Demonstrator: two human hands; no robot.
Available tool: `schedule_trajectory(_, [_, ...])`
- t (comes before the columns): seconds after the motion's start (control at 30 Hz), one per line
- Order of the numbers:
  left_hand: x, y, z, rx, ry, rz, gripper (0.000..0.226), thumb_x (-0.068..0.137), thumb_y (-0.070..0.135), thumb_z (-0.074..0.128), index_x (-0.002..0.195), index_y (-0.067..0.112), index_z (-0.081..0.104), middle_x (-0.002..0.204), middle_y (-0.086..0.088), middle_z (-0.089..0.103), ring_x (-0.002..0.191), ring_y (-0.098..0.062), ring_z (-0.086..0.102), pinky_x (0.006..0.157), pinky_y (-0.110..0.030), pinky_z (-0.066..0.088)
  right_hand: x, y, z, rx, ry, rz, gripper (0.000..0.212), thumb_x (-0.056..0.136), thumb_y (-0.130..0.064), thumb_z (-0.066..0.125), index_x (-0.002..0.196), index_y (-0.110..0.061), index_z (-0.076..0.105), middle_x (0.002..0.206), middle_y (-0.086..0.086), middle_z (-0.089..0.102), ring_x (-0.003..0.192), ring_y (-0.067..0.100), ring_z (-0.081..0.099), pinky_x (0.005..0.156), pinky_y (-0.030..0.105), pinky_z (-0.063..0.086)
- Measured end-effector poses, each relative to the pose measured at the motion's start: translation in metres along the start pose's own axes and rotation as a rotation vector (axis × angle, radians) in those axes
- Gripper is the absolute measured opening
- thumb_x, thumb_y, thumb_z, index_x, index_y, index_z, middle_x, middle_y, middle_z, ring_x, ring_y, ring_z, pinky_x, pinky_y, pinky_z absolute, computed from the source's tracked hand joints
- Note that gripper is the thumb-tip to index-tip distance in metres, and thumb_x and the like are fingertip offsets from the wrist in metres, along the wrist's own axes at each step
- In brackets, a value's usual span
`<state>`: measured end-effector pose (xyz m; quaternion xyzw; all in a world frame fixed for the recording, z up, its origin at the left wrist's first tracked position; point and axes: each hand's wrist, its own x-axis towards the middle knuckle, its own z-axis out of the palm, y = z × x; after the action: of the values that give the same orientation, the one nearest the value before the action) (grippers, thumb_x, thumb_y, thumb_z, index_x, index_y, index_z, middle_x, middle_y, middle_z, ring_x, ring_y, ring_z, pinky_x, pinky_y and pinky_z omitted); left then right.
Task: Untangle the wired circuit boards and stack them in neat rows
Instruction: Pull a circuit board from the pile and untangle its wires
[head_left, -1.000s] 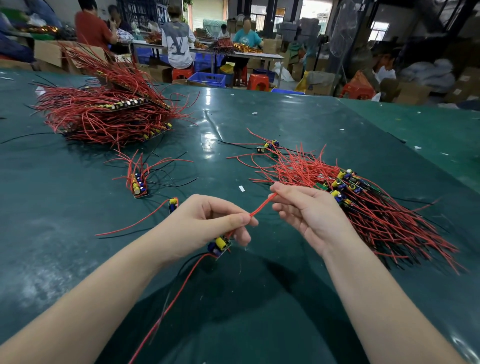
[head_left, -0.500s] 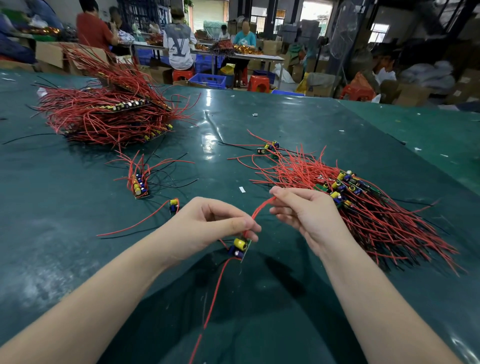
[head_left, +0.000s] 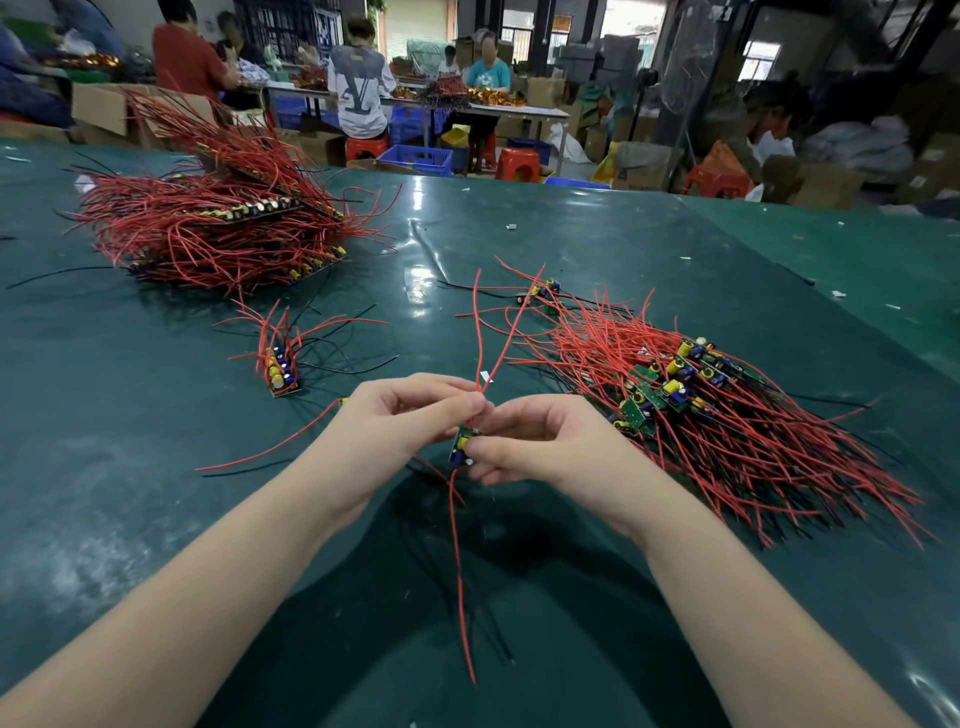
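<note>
Where fingers meet — circuit board (head_left: 464, 446) half-hidden.

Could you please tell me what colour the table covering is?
Dark green, glossy sheet covering the table, seen best in the head view.

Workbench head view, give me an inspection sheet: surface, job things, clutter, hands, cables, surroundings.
Surface: green mat, glossy, scuffed at the near left.
Job's things: held board; big stack far left; short row; tangled pile at right.
Clutter: white scraps on the mat.
Grippers: left hand pinches the red leads; right hand grips the held board.
Cables: red lead hangs toward the camera.
Surroundings: seated workers, cardboard boxes, red stools.
</note>
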<state>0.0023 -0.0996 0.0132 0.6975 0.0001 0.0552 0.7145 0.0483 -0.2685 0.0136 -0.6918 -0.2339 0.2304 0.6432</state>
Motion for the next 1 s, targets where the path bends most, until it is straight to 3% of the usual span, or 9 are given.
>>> schedule_trajectory(0.1, [0.000,-0.001,0.004,-0.031,0.002,-0.025,0.022,0.078,0.027,0.067,0.094,0.017,0.076,0.100,-0.001,0.074,0.089,-0.011,0.065,0.081,-0.025,0.054,-0.001,-0.002,0.001,0.029,0.032,-0.047,0.011,0.083,0.003,0.068,0.094,0.001,0.068,0.073,0.006,0.073,0.065,0.013,0.069,0.063,0.021,0.055])
schedule_trajectory(0.17, [0.001,-0.001,0.005,-0.092,0.004,-0.075,0.019,0.091,0.019,0.057,0.102,0.012,0.071,0.101,-0.006,0.073,0.089,-0.012,0.068,0.076,-0.023,0.056,0.000,-0.006,-0.001,0.084,0.120,-0.081,0.010,0.083,0.001,0.068,0.086,-0.008,0.069,0.072,0.002,0.073,0.063,0.012,0.069,0.061,0.020,0.055])
schedule_trajectory(0.3, [0.001,0.002,0.006,-0.153,-0.047,-0.287,0.032,0.097,0.027,0.050,0.088,0.005,0.071,0.085,-0.012,0.074,0.070,-0.014,0.068,0.065,-0.022,0.057,0.001,-0.010,-0.011,0.144,0.257,-0.150,0.011,0.082,-0.005,0.069,0.085,-0.016,0.068,0.074,-0.003,0.074,0.061,0.009,0.068,0.058,0.018,0.054])
schedule_trajectory(0.4, [0.000,0.003,0.005,-0.193,-0.186,-0.369,0.033,0.086,0.034,0.057,0.078,0.009,0.077,0.082,-0.011,0.074,0.068,-0.015,0.069,0.065,-0.023,0.058,0.001,-0.010,-0.012,0.076,0.265,-0.174,0.011,0.082,-0.006,0.070,0.086,-0.017,0.069,0.075,-0.005,0.075,0.060,0.006,0.065,0.056,0.016,0.051])
schedule_trajectory(0.63, [0.002,0.000,0.003,-0.296,-0.226,-0.360,0.026,0.081,0.031,0.059,0.084,0.013,0.078,0.063,0.004,0.057,0.057,-0.007,0.057,0.058,-0.019,0.052,0.001,-0.007,-0.010,0.030,0.257,-0.151,0.009,0.082,-0.005,0.071,0.086,-0.013,0.067,0.072,-0.004,0.074,0.062,0.006,0.066,0.059,0.017,0.053])
schedule_trajectory(0.83, [0.002,-0.001,0.004,-0.236,-0.204,-0.344,0.022,0.080,0.029,0.062,0.080,0.013,0.077,0.059,0.005,0.050,0.054,-0.006,0.053,0.057,-0.018,0.051,0.002,-0.005,-0.009,0.083,0.199,-0.058,0.012,0.085,-0.006,0.068,0.097,-0.010,0.067,0.078,0.001,0.074,0.072,0.014,0.072,0.073,0.025,0.056])
schedule_trajectory(1.0, [0.001,0.001,0.007,-0.214,-0.153,-0.333,0.034,0.093,0.020,0.054,0.065,0.014,0.072,0.054,0.006,0.041,0.048,-0.007,0.044,0.050,-0.016,0.045,0.001,-0.005,-0.008,0.132,0.196,-0.040,0.008,0.080,-0.012,0.072,0.075,-0.015,0.076,0.079,0.002,0.075,0.072,0.013,0.071,0.067,0.020,0.055])
